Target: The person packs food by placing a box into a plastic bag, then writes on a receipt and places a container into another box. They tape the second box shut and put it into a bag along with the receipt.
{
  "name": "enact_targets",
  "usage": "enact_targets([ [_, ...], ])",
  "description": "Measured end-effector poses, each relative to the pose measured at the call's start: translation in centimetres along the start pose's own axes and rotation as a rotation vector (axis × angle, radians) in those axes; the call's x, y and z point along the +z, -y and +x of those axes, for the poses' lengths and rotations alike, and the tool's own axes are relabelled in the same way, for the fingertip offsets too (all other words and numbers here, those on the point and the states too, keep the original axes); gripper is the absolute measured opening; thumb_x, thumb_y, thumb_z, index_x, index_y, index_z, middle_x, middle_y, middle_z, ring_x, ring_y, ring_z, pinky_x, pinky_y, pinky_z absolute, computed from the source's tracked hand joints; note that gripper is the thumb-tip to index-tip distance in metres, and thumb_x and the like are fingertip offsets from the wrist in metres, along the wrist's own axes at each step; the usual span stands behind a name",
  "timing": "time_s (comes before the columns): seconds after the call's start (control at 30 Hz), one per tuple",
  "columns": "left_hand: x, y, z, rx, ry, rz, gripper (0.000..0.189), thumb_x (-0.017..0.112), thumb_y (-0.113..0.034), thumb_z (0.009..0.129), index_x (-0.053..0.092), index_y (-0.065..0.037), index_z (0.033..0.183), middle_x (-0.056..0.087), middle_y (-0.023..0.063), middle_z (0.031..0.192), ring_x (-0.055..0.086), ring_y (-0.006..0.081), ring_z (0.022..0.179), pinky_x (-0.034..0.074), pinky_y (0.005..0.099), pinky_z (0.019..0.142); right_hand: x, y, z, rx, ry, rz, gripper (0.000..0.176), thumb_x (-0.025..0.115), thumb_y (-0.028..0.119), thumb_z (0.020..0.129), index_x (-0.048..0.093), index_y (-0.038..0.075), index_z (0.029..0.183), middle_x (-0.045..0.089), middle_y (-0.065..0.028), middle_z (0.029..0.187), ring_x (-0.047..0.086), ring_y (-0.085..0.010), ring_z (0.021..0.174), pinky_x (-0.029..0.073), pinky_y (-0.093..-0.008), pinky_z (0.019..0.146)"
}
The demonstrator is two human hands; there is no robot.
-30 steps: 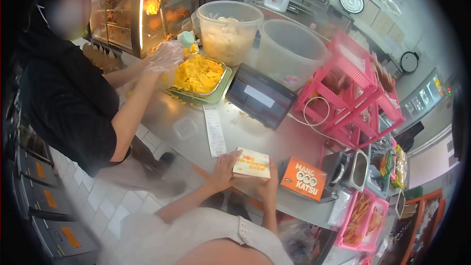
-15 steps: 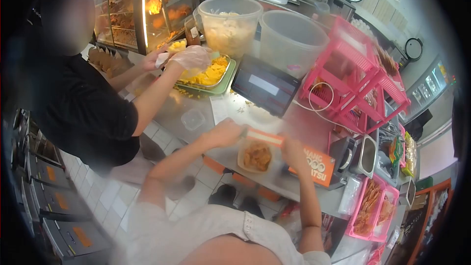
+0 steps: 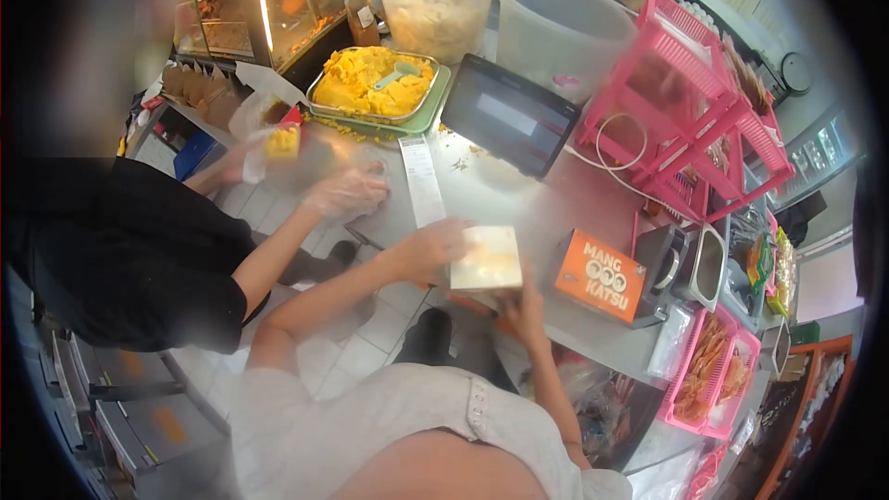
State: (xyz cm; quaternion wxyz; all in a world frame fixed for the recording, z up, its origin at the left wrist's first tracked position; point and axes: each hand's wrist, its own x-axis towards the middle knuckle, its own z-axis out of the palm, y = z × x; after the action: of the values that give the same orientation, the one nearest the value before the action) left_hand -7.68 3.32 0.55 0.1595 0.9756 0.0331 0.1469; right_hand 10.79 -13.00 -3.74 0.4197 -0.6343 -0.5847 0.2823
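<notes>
A small box with a pale, whitish face turned up is held between my two hands near the counter's front edge. My left hand grips its left side. At its lower right corner is my right hand, its fingers closed on the box. What the box holds is hidden. To the right, an orange box with white lettering lies on the counter. A long paper slip lies just beyond my left hand. Behind it stands a dark tablet screen.
A co-worker's gloved hand is close to my left forearm. Beyond are a tray of yellow food with a scoop and two large tubs. Pink racks and pink baskets stand on the right.
The box in my hands has been lifted and turned, and the brown food in it no longer shows. The co-worker's hands have moved from the yellow tray toward me.
</notes>
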Motion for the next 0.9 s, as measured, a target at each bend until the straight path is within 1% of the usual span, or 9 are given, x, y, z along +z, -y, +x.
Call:
enact_targets([
  [0.07,0.4,-0.4,1.3,0.053,-0.022,-0.042,0.074,0.072,-0.034,0.055,0.044,0.0,0.115,0.043,0.0179,0.121,0.034,0.0312,0.12,0.03,0.0391,0.098,1.5,-0.7,0.3,0.218,-0.271,0.269,0.064,0.063,-0.001,0.072,0.027,0.003,0.124,0.057,-0.0212,0.103,0.058,-0.023,0.096,0.045,-0.0312,0.079],
  [0.1,0.5,-0.4,1.9,0.115,-0.051,-0.076,0.072,0.071,-0.036,0.058,0.044,0.001,0.115,0.044,0.0189,0.12,0.035,0.0318,0.119,0.031,0.0386,0.098,1.8,0.6,0.9,0.167,-0.493,0.19,0.038,0.062,-0.001,0.074,0.043,0.0,0.107,0.064,-0.0137,0.085,0.062,-0.0163,0.079,0.046,-0.028,0.073],
  [0.13,0.8,-0.5,2.1,0.114,-0.045,-0.078,0.072,0.071,-0.036,0.058,0.044,0.001,0.115,0.044,0.0189,0.12,0.035,0.0318,0.119,0.031,0.0386,0.098,1.9,0.4,1.3,0.172,-0.494,0.195,0.038,0.062,-0.001,0.074,0.043,0.0,0.107,0.064,-0.0137,0.085,0.062,-0.0163,0.079,0.046,-0.028,0.073],
  [0.23,2.9,-1.4,2.0,-0.072,-0.193,-0.091,0.066,0.063,-0.044,0.067,0.047,-0.003,0.116,0.044,0.0163,0.123,0.039,0.0326,0.117,0.033,0.0376,0.096,1.8,0.7,1.8,0.199,-0.585,0.146,0.01,0.062,0.0,0.071,0.053,-0.004,0.074,0.063,-0.0107,0.074,0.059,-0.0106,0.072,0.045,-0.0237,0.066],
  [0.43,4.0,-1.9,2.2,-0.102,-0.342,0.138,0.057,0.062,-0.045,0.067,0.054,-0.013,0.113,0.048,0.0113,0.12,0.047,0.0321,0.109,0.037,0.0409,0.092,2.7,0.6,2.3,0.1,-0.623,0.053,0.016,0.061,0.002,0.07,0.059,-0.003,0.085,0.062,-0.0099,0.073,0.058,-0.0095,0.071,0.044,-0.0242,0.065],
  [0.57,5.5,-3.2,2.0,-0.176,-0.401,0.153,0.059,0.064,-0.047,0.063,0.056,-0.013,0.111,0.051,0.0112,0.118,0.048,0.0313,0.109,0.039,0.0431,0.091,3.2,-0.7,2.2,0.145,-0.607,0.091,0.019,0.06,0.003,0.07,0.06,-0.002,0.088,0.062,-0.0113,0.073,0.059,-0.0119,0.074,0.044,-0.0251,0.068],
  [0.67,5.5,-3.4,1.9,-0.203,-0.431,0.143,0.058,0.062,-0.047,0.065,0.055,-0.015,0.112,0.052,0.0109,0.117,0.049,0.0301,0.108,0.04,0.043,0.09,2.6,-2.0,1.8,0.068,-0.513,0.157,0.032,0.062,0.003,0.067,0.057,-0.002,0.098,0.061,-0.0155,0.088,0.06,-0.0201,0.085,0.045,-0.0282,0.075],
  [0.77,5.6,-3.4,2.0,-0.272,-0.465,0.151,0.06,0.063,-0.05,0.064,0.055,-0.015,0.113,0.053,0.0111,0.116,0.051,0.0305,0.105,0.042,0.0423,0.088,0.9,-0.4,1.4,-0.068,-0.072,0.119,0.06,0.065,0.003,0.06,0.043,0.001,0.116,0.047,-0.0188,0.118,0.043,-0.0329,0.111,0.035,-0.0374,0.092],
  [0.9,5.7,-3.6,2.2,-0.307,-0.479,0.148,0.064,0.066,-0.052,0.06,0.056,-0.014,0.112,0.054,0.0119,0.113,0.052,0.0316,0.105,0.042,0.0426,0.088,1.8,-0.9,1.4,-0.019,-0.13,0.072,0.053,0.064,0.003,0.061,0.047,0.001,0.112,0.049,-0.0182,0.115,0.042,-0.0336,0.11,0.033,-0.0381,0.093],
])
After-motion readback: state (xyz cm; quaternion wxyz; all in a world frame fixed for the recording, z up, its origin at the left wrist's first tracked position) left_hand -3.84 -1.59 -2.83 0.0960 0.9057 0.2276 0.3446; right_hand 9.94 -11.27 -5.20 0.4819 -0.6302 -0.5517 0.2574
